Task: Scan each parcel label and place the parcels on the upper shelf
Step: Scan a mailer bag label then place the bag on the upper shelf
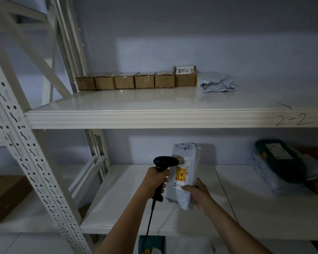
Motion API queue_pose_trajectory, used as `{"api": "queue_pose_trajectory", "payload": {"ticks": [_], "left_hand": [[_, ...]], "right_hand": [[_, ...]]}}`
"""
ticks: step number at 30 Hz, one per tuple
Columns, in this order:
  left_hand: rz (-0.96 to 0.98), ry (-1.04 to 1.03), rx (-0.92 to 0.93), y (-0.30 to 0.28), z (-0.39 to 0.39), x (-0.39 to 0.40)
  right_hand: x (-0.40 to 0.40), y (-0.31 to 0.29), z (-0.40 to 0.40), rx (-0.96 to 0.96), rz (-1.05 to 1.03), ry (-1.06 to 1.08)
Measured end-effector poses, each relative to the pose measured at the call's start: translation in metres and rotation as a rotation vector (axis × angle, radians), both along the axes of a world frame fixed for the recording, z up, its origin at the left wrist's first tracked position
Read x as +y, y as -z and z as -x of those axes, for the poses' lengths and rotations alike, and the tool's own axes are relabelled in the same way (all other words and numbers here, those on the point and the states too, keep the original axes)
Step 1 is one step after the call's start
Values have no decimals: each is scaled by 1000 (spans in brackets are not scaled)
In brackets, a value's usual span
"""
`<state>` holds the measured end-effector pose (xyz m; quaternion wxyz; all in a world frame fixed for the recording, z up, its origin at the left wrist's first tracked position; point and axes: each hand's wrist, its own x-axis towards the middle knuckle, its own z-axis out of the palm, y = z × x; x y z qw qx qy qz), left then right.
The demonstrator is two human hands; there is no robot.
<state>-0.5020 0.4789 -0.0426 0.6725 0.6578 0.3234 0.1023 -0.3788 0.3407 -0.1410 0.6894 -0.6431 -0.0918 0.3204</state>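
My right hand (pixel 200 194) holds a grey plastic-wrapped parcel (pixel 186 162) upright above the lower shelf, its white label and yellow sticker facing me. My left hand (pixel 157 179) grips a black corded barcode scanner (pixel 164 162), whose head points at the label from the left, almost touching it. On the upper shelf (pixel 154 118), marked "2-2", a row of several brown cardboard boxes (pixel 125 82) stands along the back wall. To their right come a taller labelled box (pixel 184 76) and a crumpled grey bag parcel (pixel 216 82).
A pile of parcels lies at the right of the lower shelf (pixel 117 208), topped by a dark green one (pixel 281 158). A perforated white upright (pixel 26 153) stands at the left, with a brown box (pixel 6 197) beyond it. A teal parcel (pixel 151 244) shows below the lower shelf.
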Motion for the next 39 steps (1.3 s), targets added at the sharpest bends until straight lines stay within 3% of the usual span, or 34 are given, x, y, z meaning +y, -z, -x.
{"api": "queue_pose_trajectory", "payload": {"ticks": [39], "left_hand": [[-8,-11,16,1,-5,7]], "right_hand": [[5,8,-14,30,14,-36]]}}
